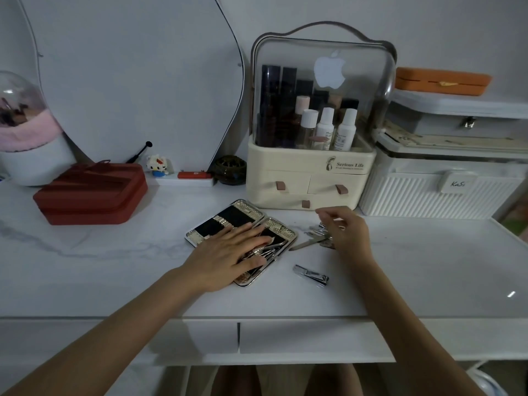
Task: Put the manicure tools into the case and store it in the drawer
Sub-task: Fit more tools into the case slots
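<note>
Lying open on the marble-look tabletop (114,252), the gold-trimmed case (228,215) holds metal tools under the flat left hand (228,252); the right hand (347,232), fingers loosely curled, seemingly touches loose tools (310,240) beside it.

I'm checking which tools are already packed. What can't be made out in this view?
- Open manicure case: the left hand lies flat over its near half, hiding most slots.
- Loose tools: the right hand covers part of the pile, so no count.
- Whether the right hand's fingers grip a tool: hidden.
- Nail clipper: slightly blurred.
</note>
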